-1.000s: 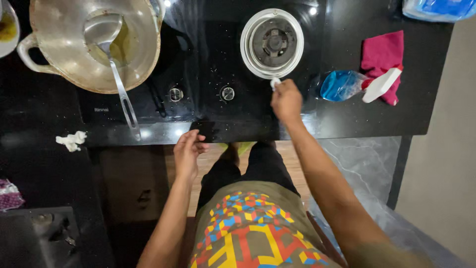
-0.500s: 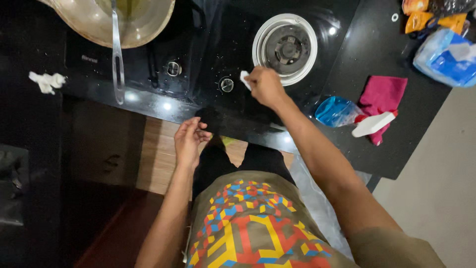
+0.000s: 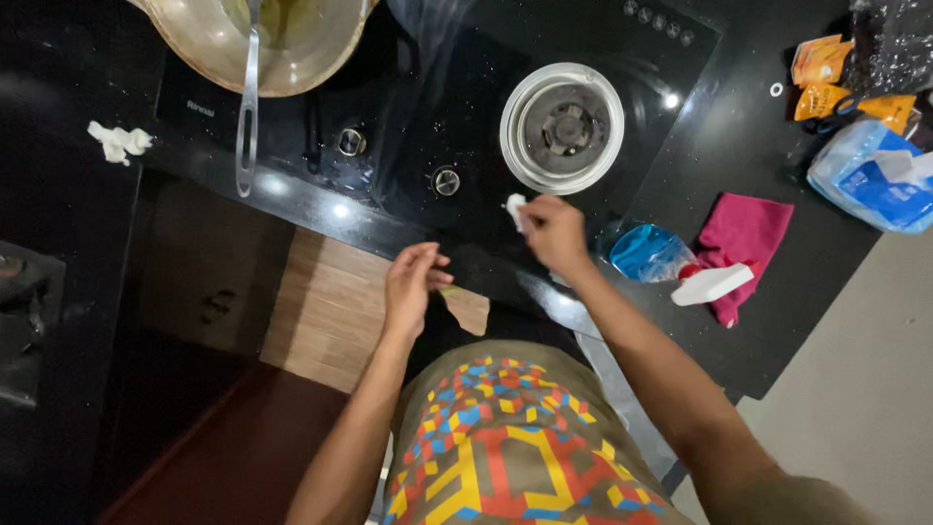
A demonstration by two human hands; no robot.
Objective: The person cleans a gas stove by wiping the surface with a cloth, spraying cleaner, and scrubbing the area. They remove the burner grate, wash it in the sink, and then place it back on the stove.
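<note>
The right hand (image 3: 552,233) is curled, its fingertips pinching a small white wad (image 3: 515,209) that looks like crumpled tissue. The wad sits against the glossy black hob (image 3: 466,87), just below the white ring of the right burner (image 3: 563,127) and a little to the right of a round silver knob (image 3: 445,181). The right forearm runs back from the hand toward the lower right corner of the view.

The left hand (image 3: 411,287) holds nothing. Its fingers are loosely bent and drawn together, and it hovers off the front edge of the black worktop (image 3: 739,175), above a strip of wooden floor. Whether it touches the edge cannot be told. Below both arms lies a garment with a bright pattern of red, yellow and blue shapes (image 3: 496,437).

Just right of the right hand, a crumpled blue plastic wrapper (image 3: 646,253) lies on the worktop. Next to it a white spray nozzle (image 3: 711,284) rests partly on a pink cloth (image 3: 746,243). Farther right, near the corner, are a blue and white packet (image 3: 870,175) and some orange sachets (image 3: 821,83).

To the left, a second knob (image 3: 351,142) sits on the hob. Beyond it a large metal pot (image 3: 262,39) stands on the left burner, with a ladle (image 3: 248,97) whose long handle hangs over the rim. Well apart on the far left, another scrap of white tissue (image 3: 119,142) lies on the worktop.
</note>
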